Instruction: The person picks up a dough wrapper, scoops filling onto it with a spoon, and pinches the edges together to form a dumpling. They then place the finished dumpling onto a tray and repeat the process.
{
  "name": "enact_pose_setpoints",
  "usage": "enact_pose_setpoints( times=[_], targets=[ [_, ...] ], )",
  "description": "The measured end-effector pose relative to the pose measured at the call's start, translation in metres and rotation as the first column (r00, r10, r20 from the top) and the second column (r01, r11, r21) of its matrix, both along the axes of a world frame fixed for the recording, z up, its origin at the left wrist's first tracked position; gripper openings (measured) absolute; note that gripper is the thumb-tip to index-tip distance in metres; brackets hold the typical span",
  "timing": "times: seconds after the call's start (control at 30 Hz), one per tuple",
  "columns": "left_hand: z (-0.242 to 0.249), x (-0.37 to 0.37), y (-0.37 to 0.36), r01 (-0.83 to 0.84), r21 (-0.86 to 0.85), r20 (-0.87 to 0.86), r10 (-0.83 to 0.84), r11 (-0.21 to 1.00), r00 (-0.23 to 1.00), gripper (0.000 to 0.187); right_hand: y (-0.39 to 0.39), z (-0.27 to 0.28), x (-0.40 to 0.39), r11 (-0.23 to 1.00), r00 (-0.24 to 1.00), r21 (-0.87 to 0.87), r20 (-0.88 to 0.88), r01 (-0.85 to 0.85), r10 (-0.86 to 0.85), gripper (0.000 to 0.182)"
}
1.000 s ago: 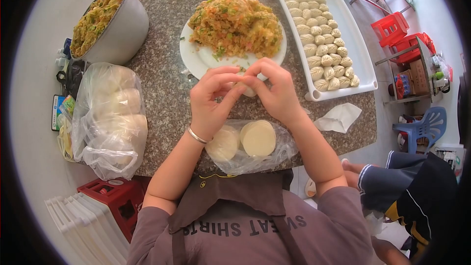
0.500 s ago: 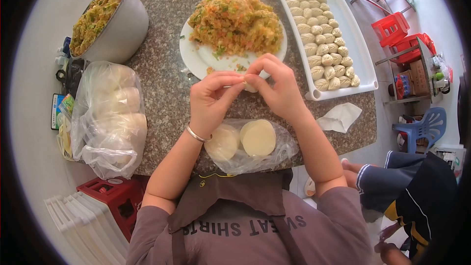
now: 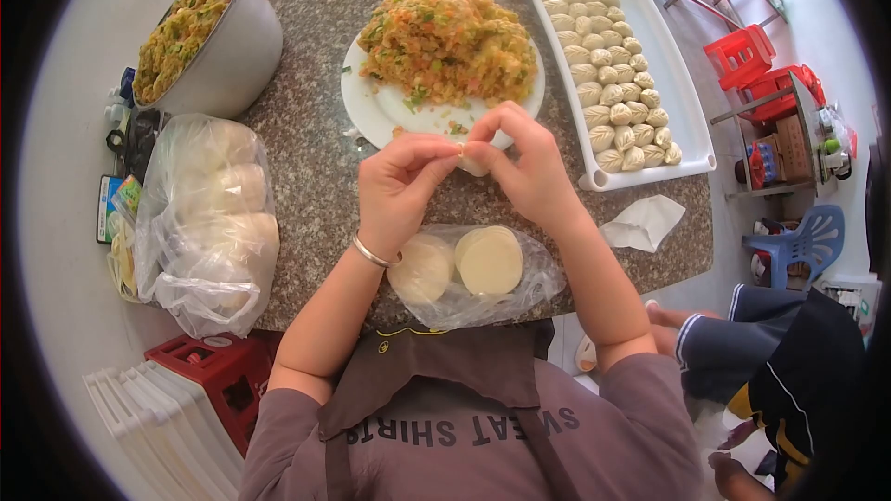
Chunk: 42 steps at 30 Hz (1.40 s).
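Observation:
Both hands pinch one small pale dumpling (image 3: 474, 165), held in front of the white plate's near rim. My left hand (image 3: 401, 184), with a bangle at its wrist, grips the dumpling's edge between thumb and forefinger. On the other side, my right hand (image 3: 522, 160) closes finger and thumb on the same edge; its palm hides part of the dumpling. Beyond them a heap of chopped orange-green filling (image 3: 445, 46) covers most of the plate (image 3: 367, 121). Below the hands, two stacks of round dough wrappers (image 3: 490, 261) lie on a clear plastic bag (image 3: 538, 283).
At right, a white tray (image 3: 682, 93) carries rows of pleated dumplings (image 3: 608, 70). A crumpled tissue (image 3: 645, 221) lies near it. Left are a metal pot (image 3: 237, 51) of filling and a bag of wrappers (image 3: 218, 213). Another person (image 3: 789, 380) is at the lower right.
Almost nothing differs. Both hands stay pinched on the dumpling at the same spot, with only a slight shift of the fingers.

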<state>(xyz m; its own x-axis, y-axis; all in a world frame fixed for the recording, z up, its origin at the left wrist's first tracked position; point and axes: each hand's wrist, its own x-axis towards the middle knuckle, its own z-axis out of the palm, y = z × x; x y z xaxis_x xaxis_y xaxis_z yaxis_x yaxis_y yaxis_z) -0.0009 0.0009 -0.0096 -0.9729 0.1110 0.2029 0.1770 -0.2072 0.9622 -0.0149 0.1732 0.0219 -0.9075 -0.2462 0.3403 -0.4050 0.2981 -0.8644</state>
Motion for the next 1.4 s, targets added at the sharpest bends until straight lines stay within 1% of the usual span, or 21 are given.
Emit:
enact_pose_setpoints(
  times=[0.1,0.17,0.27,0.4,0.47,0.53,0.57,0.63,0.8,0.87,0.93,0.97,1.0,1.03,1.07,1.17,1.23,1.27,1.33,1.37,1.4],
  targets=[
    [0.001,0.001,0.002,-0.004,-0.019,-0.050,0.003,1.000,0.999,0.011,-0.002,-0.006,-0.001,1.000,0.997,0.020,-0.073,-0.022,0.023,0.010],
    [0.004,0.003,0.003,-0.010,-0.027,-0.057,0.008,1.000,0.998,0.011,-0.003,-0.007,0.001,1.000,0.999,-0.003,-0.041,0.001,-0.001,0.010],
    [0.007,0.006,0.004,-0.056,-0.029,0.016,0.056,0.998,0.998,0.009,-0.008,-0.008,0.002,0.999,0.999,-0.030,-0.024,0.022,-0.022,0.010],
    [0.004,0.007,0.005,-0.043,0.041,0.033,0.042,0.998,0.999,0.011,-0.006,-0.008,0.002,1.000,0.995,0.001,-0.096,0.029,-0.029,0.009],
    [0.003,0.008,0.010,-0.016,0.070,0.026,0.014,0.997,1.000,0.012,-0.008,-0.008,0.004,0.998,0.997,-0.049,-0.059,0.051,-0.053,0.009],
    [0.003,0.007,0.015,-0.004,0.289,0.134,-0.036,0.957,0.990,0.011,-0.009,-0.008,0.005,0.992,0.997,-0.099,-0.023,0.077,-0.079,0.009],
    [0.004,0.008,0.014,-0.002,0.288,0.133,-0.038,0.958,0.990,0.011,-0.009,-0.008,0.005,0.988,0.998,-0.141,0.004,0.063,-0.063,0.009],
    [0.009,0.009,0.009,0.084,0.469,0.333,-0.264,0.879,0.905,0.008,-0.010,-0.008,0.005,0.982,0.999,-0.182,0.032,0.049,-0.044,0.009],
    [0.004,0.008,0.009,0.115,0.424,0.306,-0.261,0.898,0.915,0.008,-0.010,-0.006,0.005,0.994,1.000,-0.105,0.012,0.026,-0.025,0.008],
    [0.005,0.009,0.010,0.115,0.407,0.299,-0.251,0.906,0.921,0.008,-0.010,-0.008,0.005,0.993,0.999,-0.114,0.029,0.038,-0.035,0.008],
    [0.005,0.010,0.012,0.066,0.405,0.284,-0.194,0.912,0.939,0.009,-0.011,-0.010,0.005,0.991,0.998,-0.123,0.046,0.051,-0.045,0.009],
    [0.003,0.010,0.012,0.068,0.405,0.284,-0.196,0.912,0.938,0.009,-0.011,-0.010,0.005,0.996,0.999,-0.080,-0.023,0.033,-0.035,0.010],
    [0.000,0.009,0.012,0.054,0.340,0.231,-0.139,0.939,0.963,0.009,-0.011,-0.011,0.004,0.999,0.996,-0.036,-0.091,0.016,-0.020,0.010],
    [-0.002,0.009,0.012,0.034,0.275,0.173,-0.084,0.961,0.981,0.009,-0.011,-0.012,0.004,0.999,0.996,-0.036,-0.091,0.016,-0.019,0.010],
    [-0.002,0.010,0.012,0.031,0.275,0.173,-0.081,0.961,0.982,0.009,-0.010,-0.013,0.004,0.999,0.997,-0.039,-0.074,0.027,-0.030,0.010],
    [0.005,0.009,0.012,0.047,0.277,0.196,-0.105,0.960,0.975,0.012,-0.011,-0.010,0.004,0.997,0.998,-0.059,-0.024,0.051,-0.052,0.010],
    [0.007,0.008,0.007,0.140,0.278,0.257,-0.214,0.950,0.942,0.017,-0.011,-0.007,0.005,0.995,0.998,-0.076,0.009,0.060,-0.060,0.010],
    [0.009,0.008,0.006,0.129,0.283,0.253,-0.204,0.950,0.946,0.017,-0.009,-0.006,0.004,0.996,0.997,-0.049,0.004,0.077,-0.077,0.011],
    [0.012,0.007,0.004,0.128,0.287,0.376,-0.235,0.949,0.896,0.023,-0.006,-0.007,0.003,0.996,0.996,-0.018,-0.005,0.086,-0.086,0.012],
    [0.012,0.005,0.003,0.122,0.292,0.373,-0.230,0.949,0.899,0.023,-0.004,-0.009,0.003,0.981,0.989,-0.166,0.128,0.099,-0.078,0.010],
    [0.012,0.003,0.001,0.169,0.411,0.383,-0.338,0.896,0.860,0.024,-0.002,-0.009,0.002,0.943,0.965,-0.307,0.258,0.130,-0.049,0.010]
  ],
)
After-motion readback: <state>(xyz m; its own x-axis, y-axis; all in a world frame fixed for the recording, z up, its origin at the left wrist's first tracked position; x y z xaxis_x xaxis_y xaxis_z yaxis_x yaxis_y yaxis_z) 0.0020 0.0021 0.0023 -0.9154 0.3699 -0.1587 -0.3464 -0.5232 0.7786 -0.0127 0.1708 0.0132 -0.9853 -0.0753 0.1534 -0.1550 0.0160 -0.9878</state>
